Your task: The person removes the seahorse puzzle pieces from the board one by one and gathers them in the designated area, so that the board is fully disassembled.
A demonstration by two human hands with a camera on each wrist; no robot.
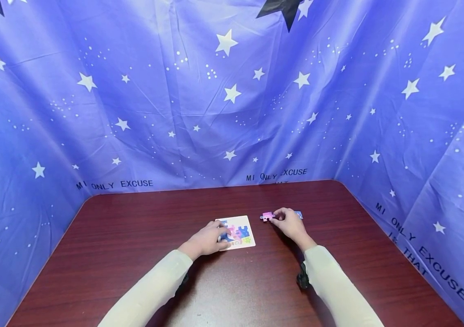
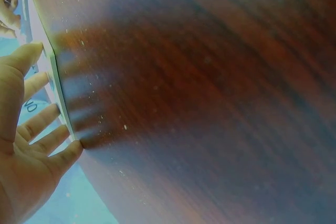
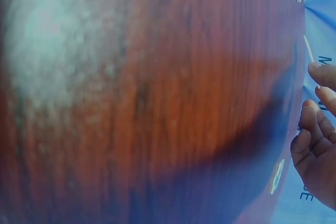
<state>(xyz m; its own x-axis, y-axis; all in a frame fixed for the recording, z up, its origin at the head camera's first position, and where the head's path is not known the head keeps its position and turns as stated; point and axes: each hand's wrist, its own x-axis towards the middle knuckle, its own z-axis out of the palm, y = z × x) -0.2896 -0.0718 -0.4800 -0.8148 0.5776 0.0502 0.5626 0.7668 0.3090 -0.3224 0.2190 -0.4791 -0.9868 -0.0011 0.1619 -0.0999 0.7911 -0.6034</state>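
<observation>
A white-framed jigsaw board (image 1: pixel 232 220) lies on the table with pink, blue and yellow-green pieces set in it. My left hand (image 1: pixel 207 238) rests on its left part, fingers spread; the left wrist view shows the fingertips along the board's edge (image 2: pixel 62 95). To the right of the board, my right hand (image 1: pixel 291 225) pinches a pink puzzle piece (image 1: pixel 266 216) between thumb and finger. Thin and edge-on, that piece (image 3: pixel 308 48) shows at the fingertips in the right wrist view. Partly behind the right hand lies a blue puzzle piece (image 1: pixel 299 215).
The dark red wooden table (image 1: pixel 142 268) has a blue star-print curtain (image 1: pixel 191 104) along its back and sides. A black device (image 1: pixel 302 278) is worn under the right wrist.
</observation>
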